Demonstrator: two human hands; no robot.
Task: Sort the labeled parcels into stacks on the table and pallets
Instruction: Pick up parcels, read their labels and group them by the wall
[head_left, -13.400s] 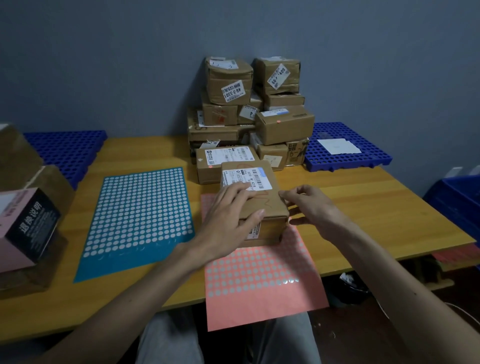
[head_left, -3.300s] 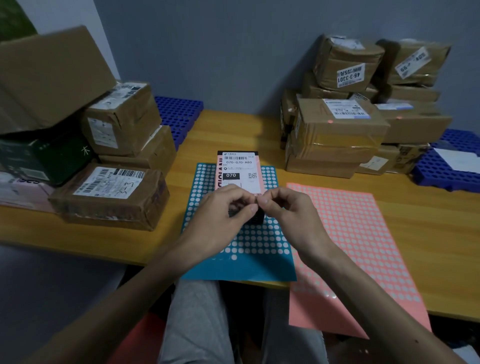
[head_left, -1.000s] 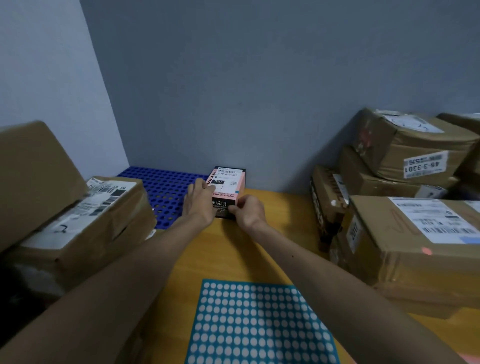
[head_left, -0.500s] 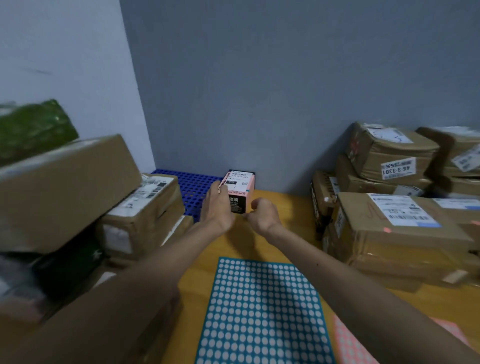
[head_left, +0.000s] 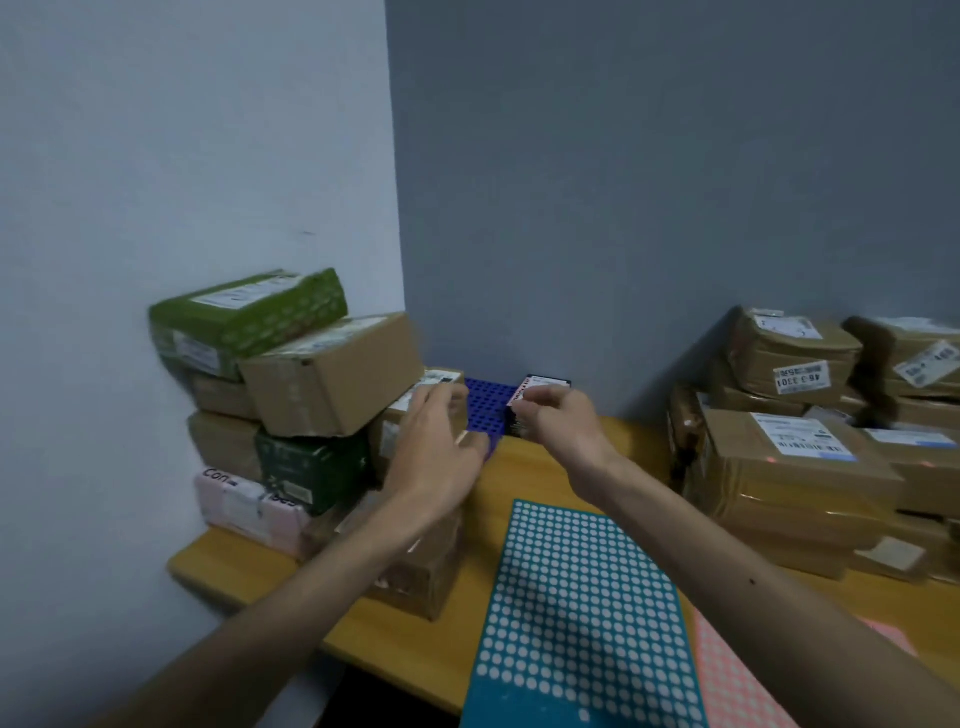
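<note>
A small pink and black parcel (head_left: 545, 383) with a white label stands upright on the blue pallet (head_left: 485, 402) at the back of the wooden table (head_left: 524, 478), against the wall. My right hand (head_left: 561, 421) hovers just in front of it, fingers loosely curled and holding nothing. My left hand (head_left: 436, 452) is spread flat to the left, in front of a brown labeled parcel (head_left: 441, 382) on the pallet's left side. A stack of labeled brown parcels (head_left: 789, 467) fills the right of the table.
A leaning pile with a green parcel (head_left: 249, 317), a brown box (head_left: 332, 374), a dark green box (head_left: 311, 467) and a pink box (head_left: 244, 504) crowds the left corner by the wall. A teal dotted sheet (head_left: 582, 613) and a pink dotted sheet (head_left: 737, 686) lie near me.
Both hands set the pink and black parcel on the blue pallet, let go of it and drew back a little. My view has swung left, showing more of the left pile.
</note>
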